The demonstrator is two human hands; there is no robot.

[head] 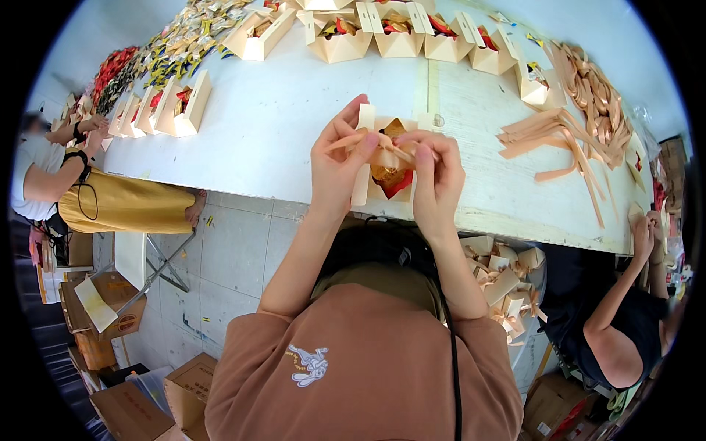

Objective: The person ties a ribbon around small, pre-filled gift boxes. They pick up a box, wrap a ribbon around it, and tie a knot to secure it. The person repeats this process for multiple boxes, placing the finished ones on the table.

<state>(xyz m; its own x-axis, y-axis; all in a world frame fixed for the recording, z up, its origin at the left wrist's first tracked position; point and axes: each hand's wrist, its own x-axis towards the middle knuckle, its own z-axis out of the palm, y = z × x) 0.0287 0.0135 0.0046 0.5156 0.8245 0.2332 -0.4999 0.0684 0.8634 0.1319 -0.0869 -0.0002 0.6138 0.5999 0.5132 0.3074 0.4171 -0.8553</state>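
Both my hands are raised over a cream paper gift box [361, 190] at the table's front edge. The box's top gapes, and gold and red wrapped sweets [390, 177] show inside. Between my hands runs a peach satin ribbon [389, 156], looped and crossed above the opening. My left hand [341, 157] pinches one part of it between thumb and fingers, with a ribbon end jutting to the left. My right hand [439, 173] pinches the other part beside a loop. The fingers partly hide how the ribbon crosses.
Open filled boxes [398, 41] line the table's far side; others [185, 113] stand left. Cut ribbons [543, 135] lie right. Wrapped sweets [185, 41] are heaped far left. Ribbon-tied boxes [504, 281] fill a container by my right side. Co-workers sit left [41, 171] and right [623, 331].
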